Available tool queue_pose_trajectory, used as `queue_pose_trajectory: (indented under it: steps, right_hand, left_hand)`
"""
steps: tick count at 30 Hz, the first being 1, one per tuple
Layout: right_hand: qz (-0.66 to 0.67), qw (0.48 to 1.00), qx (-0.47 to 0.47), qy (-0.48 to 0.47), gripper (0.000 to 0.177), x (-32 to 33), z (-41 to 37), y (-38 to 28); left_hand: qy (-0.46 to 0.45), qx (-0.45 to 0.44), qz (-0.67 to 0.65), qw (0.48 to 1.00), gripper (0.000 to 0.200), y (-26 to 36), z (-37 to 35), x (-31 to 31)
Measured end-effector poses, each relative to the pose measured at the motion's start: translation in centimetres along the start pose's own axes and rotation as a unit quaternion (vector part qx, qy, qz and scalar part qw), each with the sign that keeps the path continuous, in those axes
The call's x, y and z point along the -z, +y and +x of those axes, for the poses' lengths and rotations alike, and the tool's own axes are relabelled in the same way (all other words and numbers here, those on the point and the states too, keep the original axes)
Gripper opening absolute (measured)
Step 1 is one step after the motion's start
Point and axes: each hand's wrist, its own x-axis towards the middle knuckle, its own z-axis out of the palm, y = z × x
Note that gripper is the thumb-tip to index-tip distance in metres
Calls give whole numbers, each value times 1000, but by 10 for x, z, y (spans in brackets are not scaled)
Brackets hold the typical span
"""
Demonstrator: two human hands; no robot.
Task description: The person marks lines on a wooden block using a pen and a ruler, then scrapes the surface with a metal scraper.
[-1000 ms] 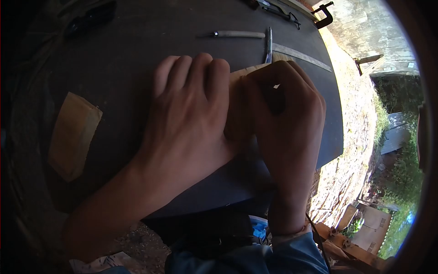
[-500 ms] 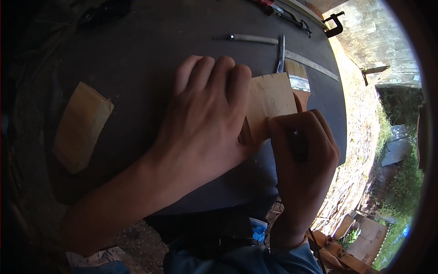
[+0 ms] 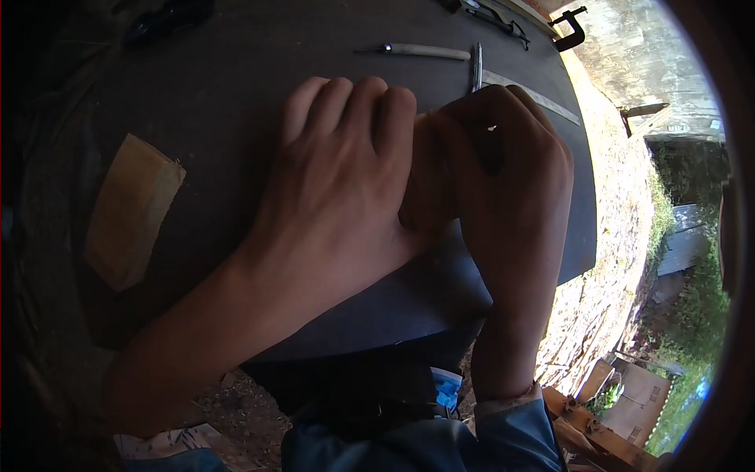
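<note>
My left hand [image 3: 338,173] is closed around a small wooden block [image 3: 429,177] above the dark tabletop, its fingers curled over the far side. Most of the block is hidden behind both hands. My right hand [image 3: 515,157] lies over the block's right part with thumb and forefinger pinched together. Whatever those fingertips hold, if anything, is out of sight. A second, larger wooden block [image 3: 134,212] with a rough edge lies on the table to the left of my left arm.
On the dark table [image 3: 244,86] lie a thin-handled pointed tool [image 3: 429,51], a metal ruler or square [image 3: 539,98] and another metal tool [image 3: 503,25]. A black C-clamp [image 3: 572,30] sits at the far right edge. A dark object [image 3: 169,20] lies far left.
My right hand has moved up and away along the block, now covering its face and the paintbrush seen behind it before. My left hand keeps its hold. The view has shifted slightly.
</note>
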Motion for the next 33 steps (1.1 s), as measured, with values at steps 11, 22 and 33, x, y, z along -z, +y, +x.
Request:
queue_pose_trajectory:
  steps: [11,22,33]
  right_hand:
    - [-6,1000,4,3,7,2,-11,4]
    - [-17,999,36,2,5,3,-4,7]
    - [54,998,4,-45,9,26,-23,20]
  left_hand:
    - [-13,-1,10,1000,80,4,-2,-2]
    - [-24,-5,9,1000,81,6,0,3]
    - [-43,-13,0,999,80,-5,6,9]
